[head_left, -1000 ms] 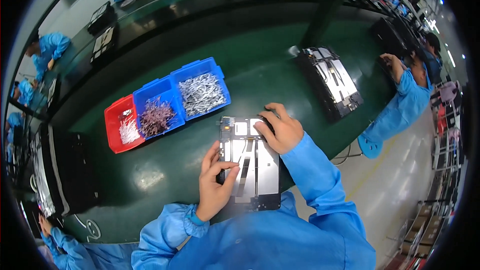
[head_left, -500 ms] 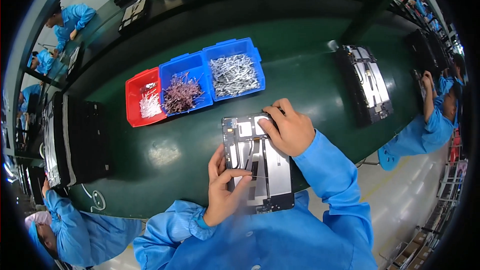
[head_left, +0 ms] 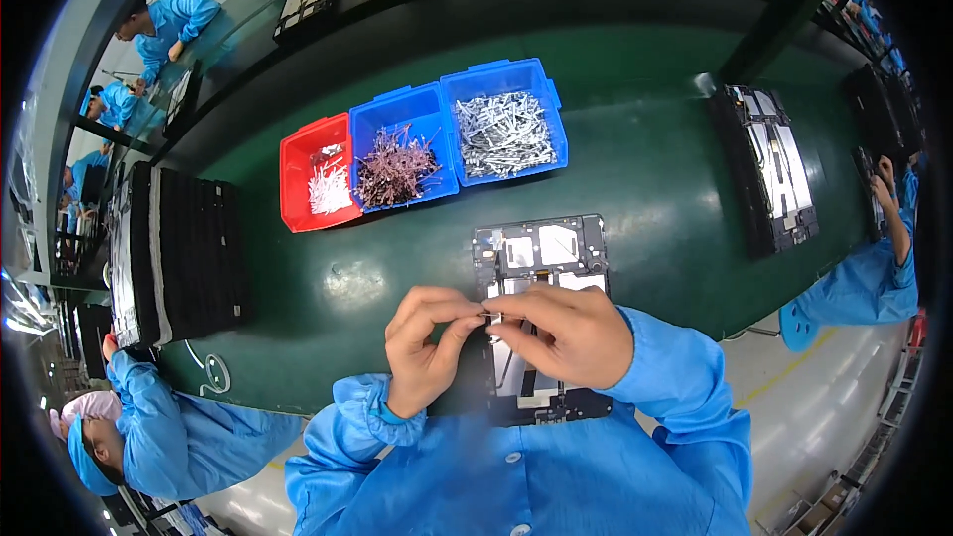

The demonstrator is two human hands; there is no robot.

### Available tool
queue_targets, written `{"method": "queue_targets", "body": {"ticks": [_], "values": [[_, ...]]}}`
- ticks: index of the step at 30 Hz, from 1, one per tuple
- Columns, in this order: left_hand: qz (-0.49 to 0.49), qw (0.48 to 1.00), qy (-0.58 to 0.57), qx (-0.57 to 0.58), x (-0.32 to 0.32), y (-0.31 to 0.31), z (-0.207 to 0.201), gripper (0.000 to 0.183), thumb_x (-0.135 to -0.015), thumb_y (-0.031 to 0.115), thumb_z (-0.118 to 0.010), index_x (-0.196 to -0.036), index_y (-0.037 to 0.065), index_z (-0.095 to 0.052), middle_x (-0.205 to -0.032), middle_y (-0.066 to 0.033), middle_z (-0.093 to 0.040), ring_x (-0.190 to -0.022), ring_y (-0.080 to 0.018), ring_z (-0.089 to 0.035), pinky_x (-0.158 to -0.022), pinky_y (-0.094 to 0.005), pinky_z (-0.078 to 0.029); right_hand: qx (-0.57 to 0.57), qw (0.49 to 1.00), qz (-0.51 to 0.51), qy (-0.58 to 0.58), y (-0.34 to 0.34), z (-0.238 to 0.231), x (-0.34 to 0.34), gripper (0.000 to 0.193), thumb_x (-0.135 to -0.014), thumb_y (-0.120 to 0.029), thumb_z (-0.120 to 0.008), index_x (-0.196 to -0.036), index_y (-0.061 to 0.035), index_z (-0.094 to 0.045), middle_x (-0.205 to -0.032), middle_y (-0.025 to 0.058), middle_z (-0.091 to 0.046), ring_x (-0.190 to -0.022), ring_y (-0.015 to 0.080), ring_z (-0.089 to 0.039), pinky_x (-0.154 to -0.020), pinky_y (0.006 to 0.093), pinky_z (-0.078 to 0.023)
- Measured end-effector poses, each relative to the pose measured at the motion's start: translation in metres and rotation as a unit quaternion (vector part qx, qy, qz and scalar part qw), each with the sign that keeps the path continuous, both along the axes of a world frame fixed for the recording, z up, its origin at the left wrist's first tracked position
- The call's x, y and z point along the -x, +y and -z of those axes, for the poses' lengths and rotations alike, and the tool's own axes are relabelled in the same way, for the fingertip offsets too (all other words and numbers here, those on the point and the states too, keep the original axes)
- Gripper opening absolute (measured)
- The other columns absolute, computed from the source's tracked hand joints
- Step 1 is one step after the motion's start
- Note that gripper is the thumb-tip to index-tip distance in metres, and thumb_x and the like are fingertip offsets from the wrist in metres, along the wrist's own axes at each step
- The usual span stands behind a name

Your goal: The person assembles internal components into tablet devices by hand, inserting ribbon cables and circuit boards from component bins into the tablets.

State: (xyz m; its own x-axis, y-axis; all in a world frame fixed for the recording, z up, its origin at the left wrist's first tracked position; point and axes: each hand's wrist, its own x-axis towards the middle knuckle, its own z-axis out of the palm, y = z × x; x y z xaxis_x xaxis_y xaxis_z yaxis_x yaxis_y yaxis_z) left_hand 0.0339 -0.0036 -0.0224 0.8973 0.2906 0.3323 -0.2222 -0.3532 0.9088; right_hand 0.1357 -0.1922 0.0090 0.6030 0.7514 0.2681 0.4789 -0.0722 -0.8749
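Observation:
Above an opened tablet-like device (head_left: 541,238) with a black frame and silver plates, my two hands meet fingertip to fingertip. My left hand (head_left: 425,349) is closed in a pinch on a short thin wire (head_left: 490,315). From the other side my right hand (head_left: 574,335) pinches the same wire between thumb and forefinger. Its ends are mostly hidden by my fingers. The device lies flat at the near table edge, its middle partly covered by my hands.
Beyond the device stand a red bin (head_left: 290,189) of small white pieces, a blue bin (head_left: 397,99) of reddish-brown wires and another blue bin (head_left: 496,74) of silvery parts. Stacked devices stand at left (head_left: 194,258) and right (head_left: 774,174). Co-workers sit on both sides.
My right hand has left the device's upper right part and come down to meet my left hand at the wire. My left hand has risen slightly. The whole view has shifted.

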Motion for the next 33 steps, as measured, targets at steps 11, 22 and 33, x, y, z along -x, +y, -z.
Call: {"method": "queue_targets", "body": {"ticks": [11, 22, 33], "values": [[-0.023, 0.990, -0.022, -0.140, 0.000, 0.004, -0.004, 0.017, -0.081, -0.008, -0.078, -0.093, 0.001, -0.069, -0.095, -0.0120, -0.067, -0.085, -0.0233, -0.065, -0.075, -0.0321, -0.052, -0.010, 0.994, 0.050, -0.100, 0.007, 0.004, 0.001, 0.016, -0.085, 0.001, -0.076, -0.099, -0.0019, -0.069, -0.085, 0.0083, -0.067, -0.057, 0.0150, -0.064, -0.050, 0.0287, -0.052], [0.081, 0.906, 0.343, 0.233, -0.020, 0.044, -0.003, 0.032, -0.103, 0.015, -0.064, -0.129, -0.003, -0.058, -0.112, -0.0111, -0.069, -0.067, -0.0060, -0.060, -0.051, -0.0194, -0.045, 0.047, 0.991, 0.069, -0.104, 0.021, 0.041, -0.016, 0.010, -0.087, -0.001, -0.073, -0.095, -0.0020, -0.066, -0.080, 0.0104, -0.063, -0.065, 0.0244, -0.069, -0.058, 0.0351, -0.056], [0.084, 0.893, 0.374, 0.234, -0.027, 0.041, 0.009, 0.018, -0.099, 0.009, -0.068, -0.110, -0.003, -0.063, -0.091, -0.0055, -0.068, -0.060, -0.0059, -0.060, -0.046, -0.0206, -0.045, 0.080, 0.985, 0.050, -0.146, 0.024, 0.044, -0.016, 0.013, -0.085, -0.004, -0.074, -0.095, -0.0041, -0.066, -0.080, 0.0094, -0.061, -0.062, 0.0277, -0.067, -0.056, 0.0381, -0.055]]}}
